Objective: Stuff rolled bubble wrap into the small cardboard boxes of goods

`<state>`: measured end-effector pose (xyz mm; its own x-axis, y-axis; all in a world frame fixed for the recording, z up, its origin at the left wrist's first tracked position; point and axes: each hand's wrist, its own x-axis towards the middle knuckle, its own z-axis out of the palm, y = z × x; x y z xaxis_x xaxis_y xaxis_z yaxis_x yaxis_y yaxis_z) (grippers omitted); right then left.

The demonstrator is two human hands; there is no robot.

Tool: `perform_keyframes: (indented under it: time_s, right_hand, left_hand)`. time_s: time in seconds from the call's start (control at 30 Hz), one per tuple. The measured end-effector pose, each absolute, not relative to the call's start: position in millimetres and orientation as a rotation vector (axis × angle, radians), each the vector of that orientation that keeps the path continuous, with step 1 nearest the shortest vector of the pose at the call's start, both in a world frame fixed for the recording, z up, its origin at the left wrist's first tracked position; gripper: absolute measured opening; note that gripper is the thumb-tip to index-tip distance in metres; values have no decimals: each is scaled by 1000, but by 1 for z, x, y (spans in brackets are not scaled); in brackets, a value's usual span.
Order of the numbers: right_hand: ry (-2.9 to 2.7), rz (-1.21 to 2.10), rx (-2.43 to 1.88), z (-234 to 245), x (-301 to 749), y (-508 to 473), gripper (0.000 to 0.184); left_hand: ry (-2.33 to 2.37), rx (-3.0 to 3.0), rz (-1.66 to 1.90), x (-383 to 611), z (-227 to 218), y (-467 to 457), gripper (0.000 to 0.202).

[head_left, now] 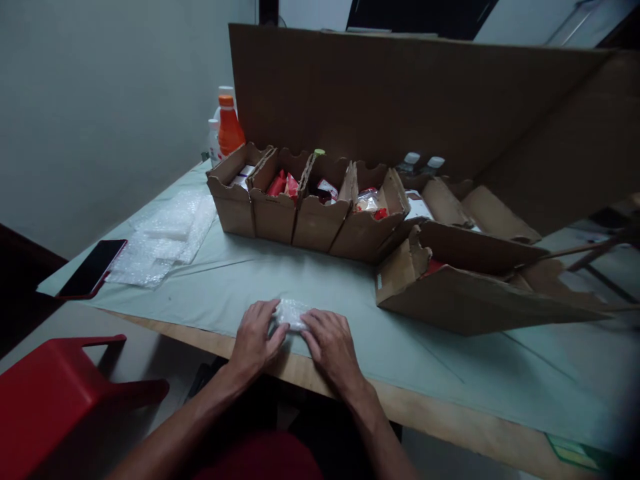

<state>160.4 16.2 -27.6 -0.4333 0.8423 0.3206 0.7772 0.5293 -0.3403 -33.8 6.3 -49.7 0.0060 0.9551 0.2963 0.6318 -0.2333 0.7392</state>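
A small bundle of clear bubble wrap (291, 314) lies on the pale green cloth near the table's front edge. My left hand (257, 337) grips its left end, thumb in front and fingers behind. On the right end, my right hand (330, 340) holds it the same way, with the fingers bent over the top. Whatever the wrap may contain cannot be made out. Farther left, several flat bubble wrap sheets (167, 230) lie overlapping on the cloth.
Cardboard bins (320, 223) with small packets stand in a row behind my hands. Another cardboard box (465, 287) sits to the right, before a tall cardboard panel (400, 100). A phone (93, 269) and an orange bottle (230, 127) are at left. A red stool (65, 393) stands below.
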Motion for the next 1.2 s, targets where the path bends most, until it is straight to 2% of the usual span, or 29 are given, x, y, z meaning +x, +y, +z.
perform_keyframes:
  time_s: [0.07, 0.17, 0.27, 0.33, 0.43, 0.57, 0.6, 0.7, 0.8, 0.9, 0.97, 1.1, 1.2]
  right_hand:
    - [-2198, 262, -1334, -28, 159, 18, 20]
    - [-2011, 345, -1349, -29, 152, 8, 21]
    - [-1941, 501, -1312, -29, 144, -11, 20]
    - [-1922, 618, -1300, -28, 144, -22, 20]
    - [-1851, 746, -1320, -21, 155, -30, 19]
    - [-1728, 1035, -1318, -1, 176, -33, 48]
    - [-1708, 1114, -1308, 3, 179, -34, 50]
    - [-1593, 1280, -1287, 8, 179, -35, 28]
    - [-1367, 1289, -1316, 5, 177, -34, 25]
    - [-1323, 1265, -1307, 5, 185, -32, 24]
    - [-1426, 1292, -1307, 11, 197, -33, 23]
    - [-1809, 1293, -1399, 31, 230, -37, 14]
    - [-2040, 1090, -1472, 54, 266, -41, 12]
  left_hand:
    - [1558, 1562, 1238, -35, -47, -6, 44]
    - [1331, 1060, 1251, -30, -36, -23, 56]
    - [1060, 868, 1185, -20, -24, -29, 49]
    - [1010, 876, 1182, -14, -19, -29, 44]
    - [1120, 1001, 1194, -10, -17, -30, 53]
    - [1211, 1376, 1000, -11, -16, -38, 71]
    - [1165, 1460, 927, -11, -16, -40, 74]
    - [997, 1499, 844, -8, -18, -46, 78]
    - [909, 1349, 857, -3, -23, -47, 73]
    - [848, 1309, 714, 0, -23, -43, 50]
    - [846, 1340, 639, 2, -19, -39, 41]
    - [771, 1551, 443, 7, -5, -27, 33]
    - [739, 1791, 480, 17, 11, -8, 43]
